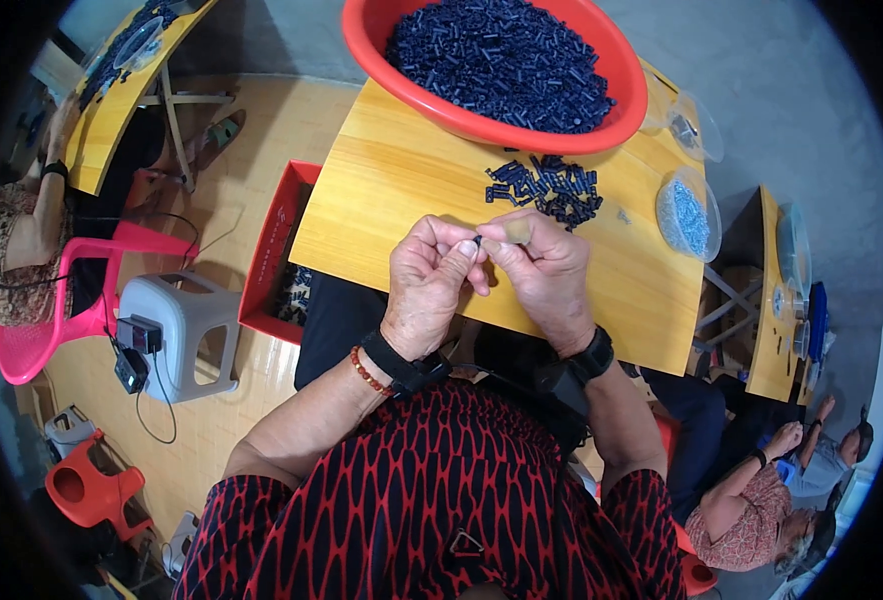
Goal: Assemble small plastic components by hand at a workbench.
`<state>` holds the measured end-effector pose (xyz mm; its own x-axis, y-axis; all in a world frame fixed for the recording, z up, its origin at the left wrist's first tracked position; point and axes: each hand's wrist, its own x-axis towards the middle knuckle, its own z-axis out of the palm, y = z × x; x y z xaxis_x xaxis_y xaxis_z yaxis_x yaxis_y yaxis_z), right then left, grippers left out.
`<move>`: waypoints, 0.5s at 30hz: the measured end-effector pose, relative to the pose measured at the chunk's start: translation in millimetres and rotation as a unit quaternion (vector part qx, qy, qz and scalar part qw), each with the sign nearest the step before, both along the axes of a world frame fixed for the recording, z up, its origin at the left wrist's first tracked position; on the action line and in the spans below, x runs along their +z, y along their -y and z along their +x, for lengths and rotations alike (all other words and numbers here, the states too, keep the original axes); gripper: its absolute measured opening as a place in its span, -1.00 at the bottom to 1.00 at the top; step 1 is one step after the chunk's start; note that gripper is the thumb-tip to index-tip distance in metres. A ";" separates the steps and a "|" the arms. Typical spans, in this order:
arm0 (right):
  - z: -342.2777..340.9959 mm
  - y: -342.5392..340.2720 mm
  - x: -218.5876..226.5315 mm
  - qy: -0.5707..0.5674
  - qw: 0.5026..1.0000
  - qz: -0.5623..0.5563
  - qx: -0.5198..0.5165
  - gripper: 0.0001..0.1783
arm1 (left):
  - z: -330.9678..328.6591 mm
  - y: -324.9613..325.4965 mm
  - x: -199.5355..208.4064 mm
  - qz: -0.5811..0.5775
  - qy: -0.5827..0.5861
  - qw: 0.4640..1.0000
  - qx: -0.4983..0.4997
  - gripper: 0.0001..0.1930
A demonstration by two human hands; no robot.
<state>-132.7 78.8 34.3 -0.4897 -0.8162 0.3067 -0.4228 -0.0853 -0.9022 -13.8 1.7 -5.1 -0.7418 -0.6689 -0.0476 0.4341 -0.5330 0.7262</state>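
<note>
My left hand (429, 280) and my right hand (546, 275) meet above the near part of the yellow wooden table (371, 190). Their thumbs and forefingers pinch a small dark plastic piece (477, 240) between them, mostly hidden by the fingertips. A yellowish covering shows on one finger of the right hand. Just beyond my hands lies a loose pile of small dark plastic parts (551, 188). Behind it a large red basin (491, 130) holds a heap of similar dark parts (501, 60).
On the table's right is a clear tub with small light-blue pieces (689, 215); another clear container (696, 130) stands farther back. A red crate (261, 275) with dark parts is left of my legs, beside a grey stool (171, 325). Other people sit at tables on both sides.
</note>
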 end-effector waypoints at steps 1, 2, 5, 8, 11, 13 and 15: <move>3.1 -0.1 0.3 0.049 0.999 0.004 0.000 -0.91 | -0.2 0.1 -0.1 -0.001 0.000 1.000 0.000 -0.94; 4.7 0.0 0.5 0.099 0.995 0.007 0.001 -0.90 | -0.5 0.2 -0.3 0.001 -0.001 1.000 0.003 -0.95; -2.4 -2.2 -5.9 0.062 0.998 -0.009 0.024 -0.89 | -1.4 0.9 -0.5 -0.001 -0.004 1.000 0.000 -0.95; -13.8 -6.3 -3.7 0.039 0.998 -0.015 0.057 -0.85 | -2.1 2.6 1.0 -0.001 0.009 1.000 -0.005 -0.93; -8.9 -11.2 4.5 0.085 0.996 0.017 0.014 -0.73 | -2.2 3.1 2.3 0.012 0.015 1.000 -0.017 -0.90; -8.5 -11.7 14.0 -0.047 0.998 0.032 0.036 -0.67 | -1.5 3.4 2.1 0.021 0.009 0.999 -0.026 -0.89; -6.6 -11.3 18.1 -0.177 0.981 0.048 0.059 -0.62 | -1.6 3.8 -0.8 0.045 0.005 0.999 -0.020 -0.89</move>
<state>-139.3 90.1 52.5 -0.2668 -0.8939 0.3603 -0.7036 -0.0748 -0.7066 -15.3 -2.1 -6.0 -0.7670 -0.6315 -0.1139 0.4039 -0.6131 0.6790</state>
